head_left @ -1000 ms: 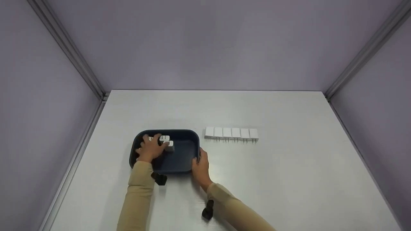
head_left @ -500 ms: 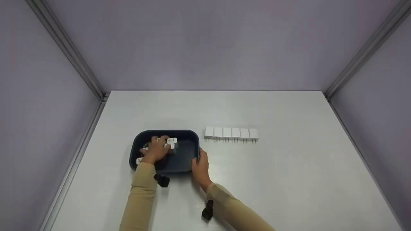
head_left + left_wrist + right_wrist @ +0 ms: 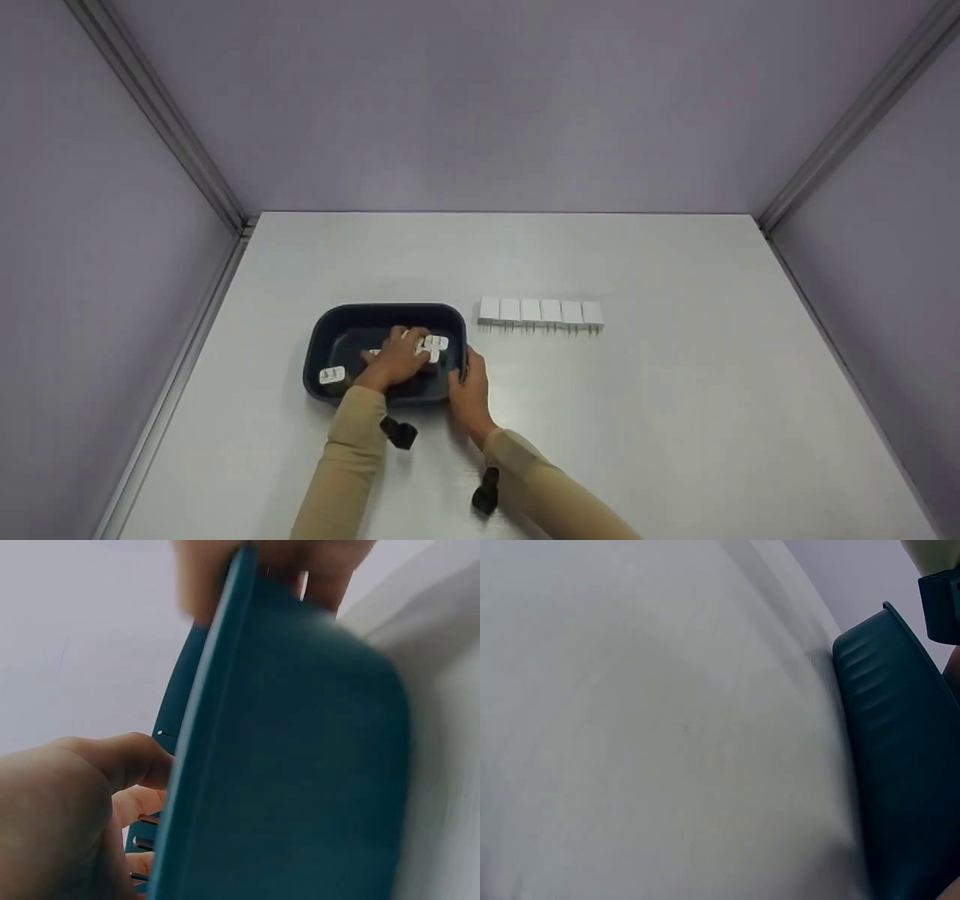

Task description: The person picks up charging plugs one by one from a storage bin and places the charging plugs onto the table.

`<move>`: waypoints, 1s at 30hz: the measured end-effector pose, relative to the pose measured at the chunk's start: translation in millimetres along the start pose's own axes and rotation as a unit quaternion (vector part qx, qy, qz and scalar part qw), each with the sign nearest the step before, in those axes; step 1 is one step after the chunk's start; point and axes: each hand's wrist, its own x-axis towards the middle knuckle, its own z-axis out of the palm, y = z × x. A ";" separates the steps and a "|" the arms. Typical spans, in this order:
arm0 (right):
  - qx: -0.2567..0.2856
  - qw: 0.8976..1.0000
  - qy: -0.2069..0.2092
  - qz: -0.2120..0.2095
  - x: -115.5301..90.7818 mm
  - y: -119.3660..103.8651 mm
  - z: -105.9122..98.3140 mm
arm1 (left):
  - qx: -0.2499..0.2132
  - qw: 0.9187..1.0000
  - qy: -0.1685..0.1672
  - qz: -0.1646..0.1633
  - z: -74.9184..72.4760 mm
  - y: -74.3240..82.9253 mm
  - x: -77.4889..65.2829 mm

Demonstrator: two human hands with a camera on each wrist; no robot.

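In the head view, my left hand [image 3: 399, 360] is inside the dark blue bin [image 3: 322, 337], its fingers spread around a cluster of white plug adapters [image 3: 433, 346] near the bin's right end. The palm and fingers hide part of this cluster. One white adapter [image 3: 332, 375] stands apart at the near left corner. My right hand [image 3: 471, 390] grips the bin's right wall, thumb inside the rim. The left wrist view shows the bin wall [image 3: 300, 750] up close, with metal prongs [image 3: 144, 844] beside my left fingers.
Right of the bin, several white plug adapters [image 3: 540, 310] lie side by side in a straight row, prongs facing me. All this is on a white table [image 3: 675, 405] with grey walls around it. Both sleeves carry black wrist cameras [image 3: 486, 491].
My left hand has moved right inside the bin, shifting the adapter cluster with it. One adapter stays behind at the near left corner. My right hand and the bin have not moved.
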 end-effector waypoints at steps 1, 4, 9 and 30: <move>-0.001 1.000 0.001 -0.001 0.3 0.7 -0.2 | -0.003 1.000 0.001 0.003 1.6 1.8 -0.7; -0.002 1.000 0.003 -0.004 0.2 2.5 -0.7 | -0.012 1.000 0.015 0.008 4.1 4.9 -4.7; 0.004 1.000 -0.012 -0.001 -1.8 4.0 -1.7 | -0.028 0.997 0.070 0.006 -3.8 -3.9 -16.0; 0.013 1.000 0.003 -0.012 -1.9 4.7 -2.1 | -0.036 0.993 0.065 -0.090 -19.0 -30.4 -36.0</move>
